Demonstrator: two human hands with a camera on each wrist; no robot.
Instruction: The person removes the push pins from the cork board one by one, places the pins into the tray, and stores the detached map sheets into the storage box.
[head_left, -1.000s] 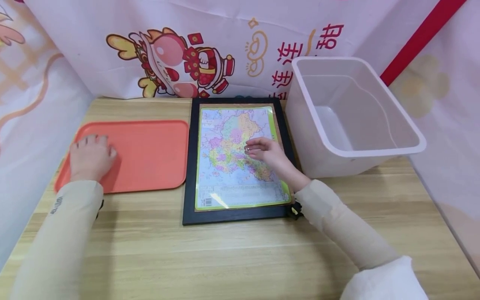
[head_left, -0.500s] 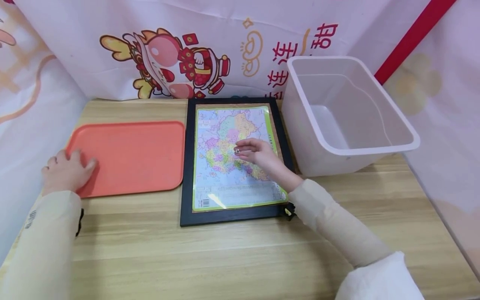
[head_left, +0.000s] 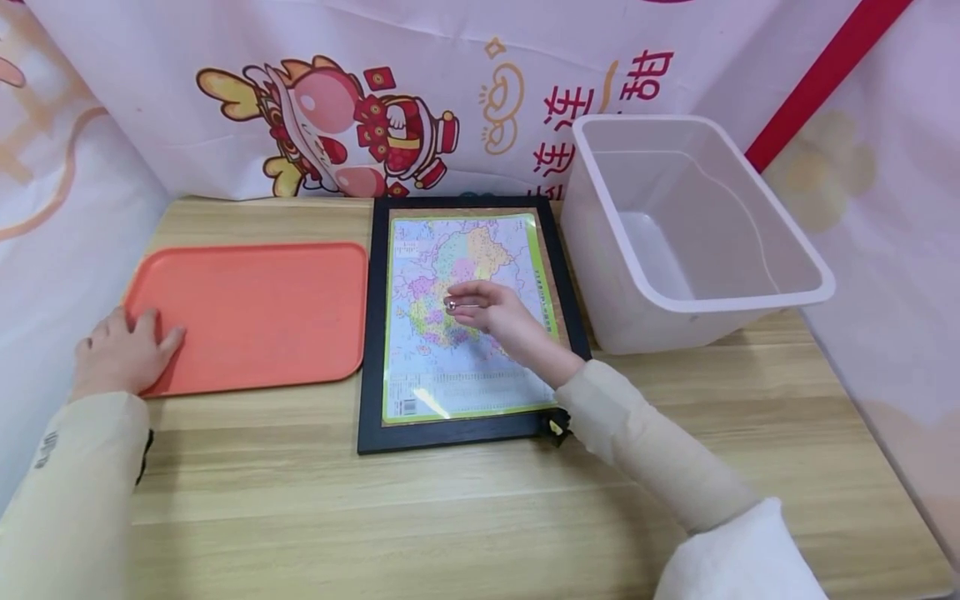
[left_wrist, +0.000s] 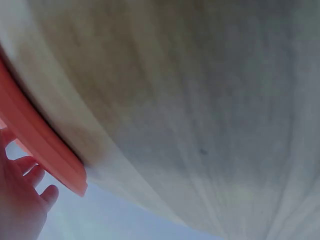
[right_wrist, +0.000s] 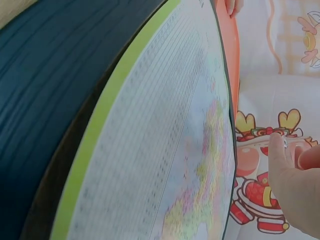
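Note:
My right hand (head_left: 491,317) is above a map (head_left: 465,383) laid in a black frame (head_left: 450,433). Thumb and fingertips pinch a small shiny silver object (head_left: 451,306), too small to name; it glints at the fingertips of the right hand (right_wrist: 295,180) in the right wrist view too. At the near left corner of an orange tray (head_left: 262,317), my left hand (head_left: 123,354) rests with its fingers loosely spread over the rim. The left wrist view shows the fingers of the left hand (left_wrist: 22,185) beside the tray's edge (left_wrist: 40,135).
A deep white plastic bin (head_left: 615,275) stands right of the frame, its inside bare. The wooden table (head_left: 337,517) extends in front. A printed white cloth (head_left: 457,50) hangs close behind. A black band with a yellow mark (head_left: 555,426) is at the right wrist.
My left hand has slid left and nearer, from over the tray to its left edge. The right hand has drifted left across the map with the small silver object. The view has shifted slightly.

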